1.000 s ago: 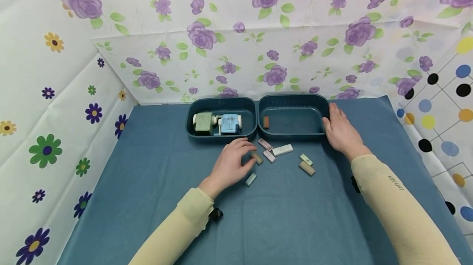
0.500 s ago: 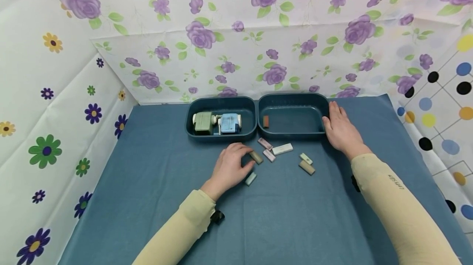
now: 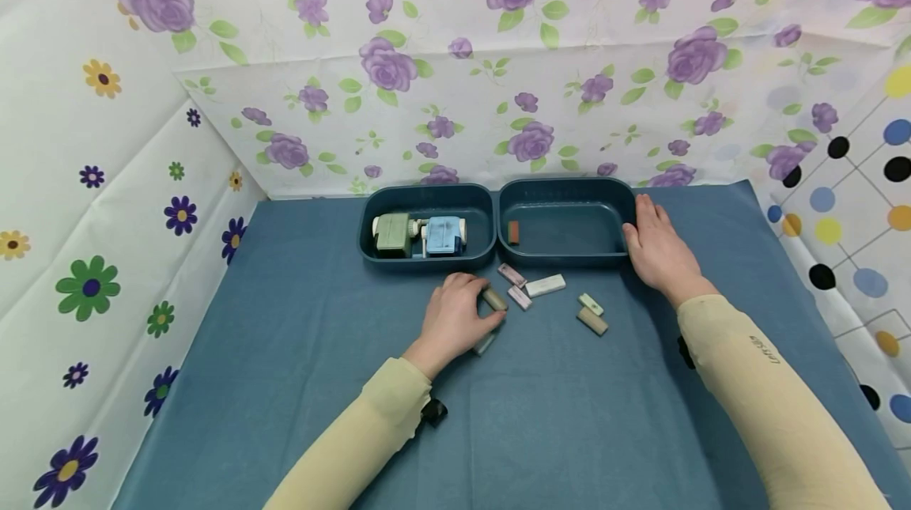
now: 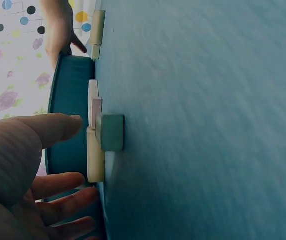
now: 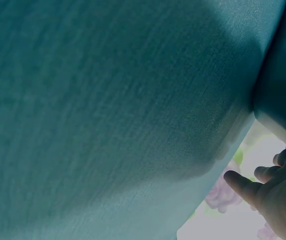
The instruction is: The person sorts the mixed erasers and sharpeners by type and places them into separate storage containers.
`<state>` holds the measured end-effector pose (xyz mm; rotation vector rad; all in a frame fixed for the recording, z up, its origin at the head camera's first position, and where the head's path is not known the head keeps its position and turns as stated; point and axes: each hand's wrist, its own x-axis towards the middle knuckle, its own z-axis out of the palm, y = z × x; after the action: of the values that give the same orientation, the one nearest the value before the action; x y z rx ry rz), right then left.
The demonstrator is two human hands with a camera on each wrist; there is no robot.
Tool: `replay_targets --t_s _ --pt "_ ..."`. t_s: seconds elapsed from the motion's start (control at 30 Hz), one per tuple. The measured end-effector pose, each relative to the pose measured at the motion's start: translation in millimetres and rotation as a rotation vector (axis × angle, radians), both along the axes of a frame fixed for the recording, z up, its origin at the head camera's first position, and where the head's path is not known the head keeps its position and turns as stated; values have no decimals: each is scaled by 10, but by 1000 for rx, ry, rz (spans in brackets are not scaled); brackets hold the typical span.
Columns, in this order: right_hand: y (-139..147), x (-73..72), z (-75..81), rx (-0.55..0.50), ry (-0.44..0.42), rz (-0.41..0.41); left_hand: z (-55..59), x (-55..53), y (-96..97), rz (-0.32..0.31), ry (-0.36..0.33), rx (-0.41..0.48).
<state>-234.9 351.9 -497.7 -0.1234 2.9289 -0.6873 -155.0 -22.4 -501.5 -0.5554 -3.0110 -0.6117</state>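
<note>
In the head view my left hand [image 3: 453,320] reaches over the cloth, fingers and thumb spread around a small tan rectangular block [image 3: 494,299]. The left wrist view shows thumb and fingers apart beside that block, with no clear grip. A pale teal block [image 4: 113,133] lies nearer the camera, partly hidden by the hand in the head view. My right hand [image 3: 658,249] rests its straight fingers against the right end of the dark blue right tray [image 3: 565,260]. One reddish-brown block [image 3: 513,232] lies inside that tray.
The adjoining left tray [image 3: 427,264] holds a green boxy object [image 3: 394,234] and a blue boxy one [image 3: 444,235], both with white knobs. Pink blocks [image 3: 512,274], a white block [image 3: 546,285], a pale green block [image 3: 590,304] and another tan block [image 3: 592,321] lie before the trays.
My left hand has moved slightly right, bringing its fingers and thumb around the tan block and partly covering the teal one. The right hand stays against the tray.
</note>
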Motion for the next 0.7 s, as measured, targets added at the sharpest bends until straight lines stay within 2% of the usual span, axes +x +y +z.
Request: replay_targets --t_s 0.33,0.7 --pt "-21 41 43 -9 -18 -3 -14 -25 110 29 -39 -26" --pt "-25 36 75 -10 -20 2 7 -46 142 27 -62 -53"
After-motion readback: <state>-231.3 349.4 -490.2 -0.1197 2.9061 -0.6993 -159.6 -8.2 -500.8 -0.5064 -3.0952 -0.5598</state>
